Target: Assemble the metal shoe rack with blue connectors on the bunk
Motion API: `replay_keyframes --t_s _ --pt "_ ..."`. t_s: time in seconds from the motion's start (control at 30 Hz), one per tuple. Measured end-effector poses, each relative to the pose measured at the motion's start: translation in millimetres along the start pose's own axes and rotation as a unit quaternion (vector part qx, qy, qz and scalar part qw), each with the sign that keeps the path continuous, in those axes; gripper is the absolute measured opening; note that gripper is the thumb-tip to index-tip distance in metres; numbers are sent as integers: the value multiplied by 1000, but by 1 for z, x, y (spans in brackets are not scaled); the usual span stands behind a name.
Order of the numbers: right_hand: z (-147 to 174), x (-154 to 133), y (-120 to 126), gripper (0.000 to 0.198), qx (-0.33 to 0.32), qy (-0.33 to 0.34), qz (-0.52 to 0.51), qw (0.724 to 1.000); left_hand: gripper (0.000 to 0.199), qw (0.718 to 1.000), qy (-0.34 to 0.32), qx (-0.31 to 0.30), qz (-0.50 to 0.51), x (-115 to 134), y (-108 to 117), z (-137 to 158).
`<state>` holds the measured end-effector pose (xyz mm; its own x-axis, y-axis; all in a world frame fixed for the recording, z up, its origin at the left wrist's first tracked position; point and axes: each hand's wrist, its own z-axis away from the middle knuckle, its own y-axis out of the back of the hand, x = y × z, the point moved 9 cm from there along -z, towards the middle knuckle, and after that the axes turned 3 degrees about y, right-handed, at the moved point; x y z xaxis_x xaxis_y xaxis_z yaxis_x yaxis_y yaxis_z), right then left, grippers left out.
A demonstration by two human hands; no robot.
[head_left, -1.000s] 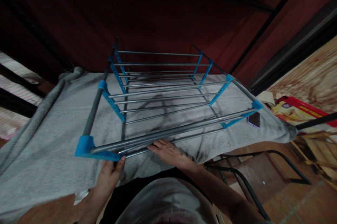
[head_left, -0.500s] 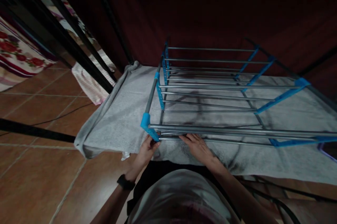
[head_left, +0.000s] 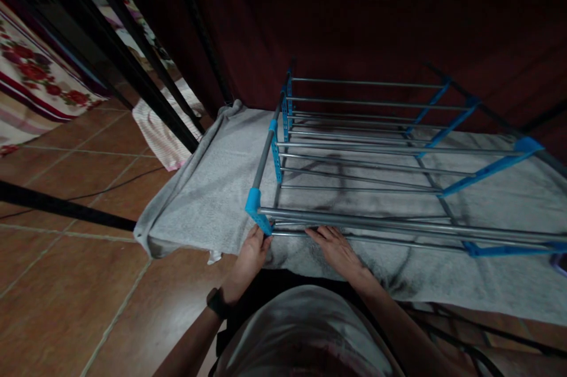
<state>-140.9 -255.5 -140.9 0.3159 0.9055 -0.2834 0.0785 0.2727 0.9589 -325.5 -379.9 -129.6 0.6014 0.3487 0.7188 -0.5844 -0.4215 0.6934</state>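
Grey blanket [head_left: 199,200] spreads to its centre-left edge over tiled floor [head_left: 62,288]; left hand [head_left: 254,253] grips the rack [head_left: 376,220], right hand [head_left: 337,252] touches it, grip unclear.

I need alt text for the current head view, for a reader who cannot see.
A person's left hand touches the near-left blue connector of a tube rack; the right hand touches the lower front tube. The rack stands on a grey blanket.
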Motion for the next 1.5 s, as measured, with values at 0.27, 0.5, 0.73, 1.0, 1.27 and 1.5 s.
replay_keyframes --t_s 0.27,0.5,0.73,1.0,1.27,1.5 --pt "-2 -3 1 66 -9 6 -3 1000 38 999 -24 30 -33 3 -2 3" --pt "0 -5 3 63 -8 2 11 1000 37 997 -27 43 -62 -3 -9 7" --pt "-2 -6 3 63 -16 6 6 1000 35 991 -15 61 -119 -6 -14 10" --pt "-5 -1 -5 60 -40 2 -47 998 40 985 -7 73 -156 -3 -19 14" --pt "-9 5 -8 53 -46 11 -87 995 39 987 -44 46 -145 -6 -19 15" --pt "-10 5 -8 54 -50 11 -99 994 40 988 -37 44 -146 -4 -19 15"
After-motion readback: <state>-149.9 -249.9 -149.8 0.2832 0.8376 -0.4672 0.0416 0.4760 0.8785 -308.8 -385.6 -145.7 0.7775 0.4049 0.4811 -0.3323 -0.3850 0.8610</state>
